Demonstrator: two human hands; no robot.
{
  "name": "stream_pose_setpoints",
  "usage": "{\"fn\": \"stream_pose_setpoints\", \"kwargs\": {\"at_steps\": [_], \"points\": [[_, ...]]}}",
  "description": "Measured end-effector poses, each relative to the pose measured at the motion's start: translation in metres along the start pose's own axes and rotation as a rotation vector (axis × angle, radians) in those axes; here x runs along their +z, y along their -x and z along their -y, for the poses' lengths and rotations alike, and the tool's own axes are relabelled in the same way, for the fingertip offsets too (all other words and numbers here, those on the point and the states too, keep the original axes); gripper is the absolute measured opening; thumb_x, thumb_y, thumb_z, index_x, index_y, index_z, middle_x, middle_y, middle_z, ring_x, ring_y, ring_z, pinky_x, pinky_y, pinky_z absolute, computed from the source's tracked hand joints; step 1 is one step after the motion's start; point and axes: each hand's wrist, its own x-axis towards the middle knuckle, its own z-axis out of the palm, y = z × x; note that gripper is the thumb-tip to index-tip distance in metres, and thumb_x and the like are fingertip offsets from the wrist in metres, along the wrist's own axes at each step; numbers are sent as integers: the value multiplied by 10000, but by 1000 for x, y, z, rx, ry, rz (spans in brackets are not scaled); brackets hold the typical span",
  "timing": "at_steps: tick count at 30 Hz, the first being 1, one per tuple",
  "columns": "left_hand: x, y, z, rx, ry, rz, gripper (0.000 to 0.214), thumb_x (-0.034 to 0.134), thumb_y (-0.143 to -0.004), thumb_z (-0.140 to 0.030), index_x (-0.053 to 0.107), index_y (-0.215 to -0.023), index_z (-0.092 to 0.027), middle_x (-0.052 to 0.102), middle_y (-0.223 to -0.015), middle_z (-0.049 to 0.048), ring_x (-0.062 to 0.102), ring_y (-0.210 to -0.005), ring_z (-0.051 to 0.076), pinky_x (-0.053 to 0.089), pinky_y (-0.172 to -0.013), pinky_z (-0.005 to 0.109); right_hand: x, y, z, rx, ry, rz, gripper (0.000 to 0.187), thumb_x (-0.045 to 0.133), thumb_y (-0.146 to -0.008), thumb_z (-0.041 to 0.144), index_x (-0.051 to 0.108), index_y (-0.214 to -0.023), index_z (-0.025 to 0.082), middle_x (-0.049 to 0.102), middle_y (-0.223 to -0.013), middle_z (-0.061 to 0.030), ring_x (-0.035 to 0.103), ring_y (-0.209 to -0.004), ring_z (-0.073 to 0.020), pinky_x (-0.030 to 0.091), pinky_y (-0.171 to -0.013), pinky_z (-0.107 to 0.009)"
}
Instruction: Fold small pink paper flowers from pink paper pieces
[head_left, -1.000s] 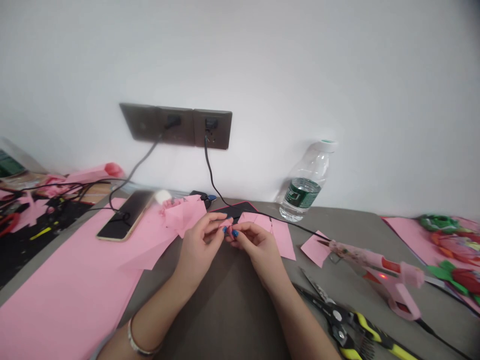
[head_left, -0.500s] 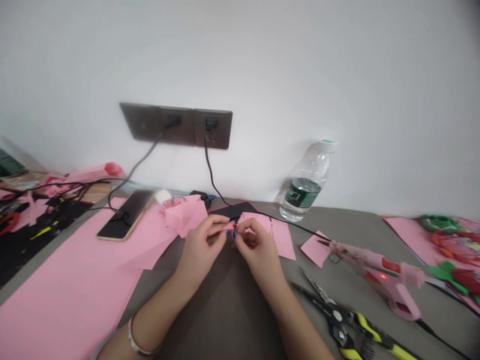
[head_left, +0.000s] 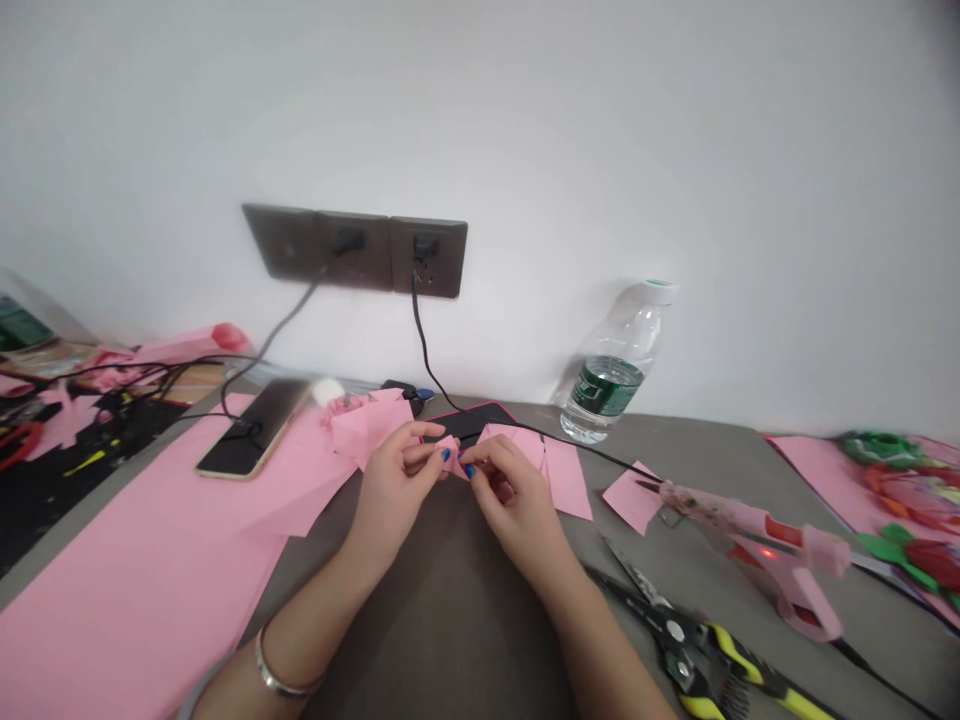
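Note:
A small folded piece of pink paper (head_left: pixel 451 455) is pinched between both hands above the grey table. My left hand (head_left: pixel 397 475) is closed on its left side, thumb and index finger pressed to it. The thumb and fingertips of my right hand (head_left: pixel 516 485) close on its right edge. Part of the paper is hidden behind the fingers. Just beyond the hands lie a dark flat pad with a red rim (head_left: pixel 491 412) and pink paper squares (head_left: pixel 568 480).
Pink sheets (head_left: pixel 157 560), a phone (head_left: pixel 251 430) and crumpled pink paper (head_left: pixel 371 425) lie left. A water bottle (head_left: pixel 611 370) leans by the wall. On the right are a pink glue gun (head_left: pixel 787 565), scissors (head_left: pixel 667 620) and a small paper piece (head_left: pixel 634 497). Cables run from wall sockets (head_left: pixel 352 248).
The hands have moved slightly apart, and more of the folded pink paper shows between the fingertips. Everything else on the table stays where it was.

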Motion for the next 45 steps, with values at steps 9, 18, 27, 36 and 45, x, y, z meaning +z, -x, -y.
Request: {"fn": "stream_pose_setpoints", "kwargs": {"at_steps": [9, 18, 27, 36, 45], "points": [[-1, -3, -1, -74, 48, 16, 341, 706, -795, -321, 605, -1073, -150, 769, -770, 36, 723, -712, 162, 598, -707, 267, -3, 0, -2, -53, 95, 97, 222, 506, -841, 47, 623, -896, 227, 528, -958, -40, 546, -745, -150, 451, -657, -264], [-2, -2, -4, -124, 41, 102, 479, 722, -778, -313, 570, -1193, -130, 782, -781, 51, 704, -659, 147, 590, -646, 245, -13, 0, -5, -70, 56, 186, 175, 598, -846, 74, 644, -876, 241, 524, -1152, -75, 550, -1080, -227, 497, -821, -334], [-1, -1, -2, -151, 129, 112, 499, 749, -770, -330, 570, -1200, -149, 772, -747, 32, 715, -739, 161, 592, -671, 241, -9, -1, -8, -10, -45, 130, 56, 607, -875, 188, 622, -841, 229, 537, -1186, -89, 522, -1163, -249, 424, -978, -422], [0, 0, 0, -162, 239, 110, 500, 769, -756, -329, 597, -1186, -139, 780, -777, 40, 720, -751, 155, 596, -790, 299, -4, -4, -19, 103, -213, -25, 104, 671, -828, 299, 670, -765, 216, 603, -1035, -87, 576, -1053, -252, 456, -875, -380], [3, 0, -4, -252, 346, 120, 511, 798, -722, -319, 612, -1159, -132, 766, -729, 25, 711, -725, 131, 583, -798, 271, -5, -5, -19, 144, -327, -47, 138, 716, -789, 298, 628, -737, 204, 621, -883, -52, 592, -880, -216, 457, -734, -329]]}}
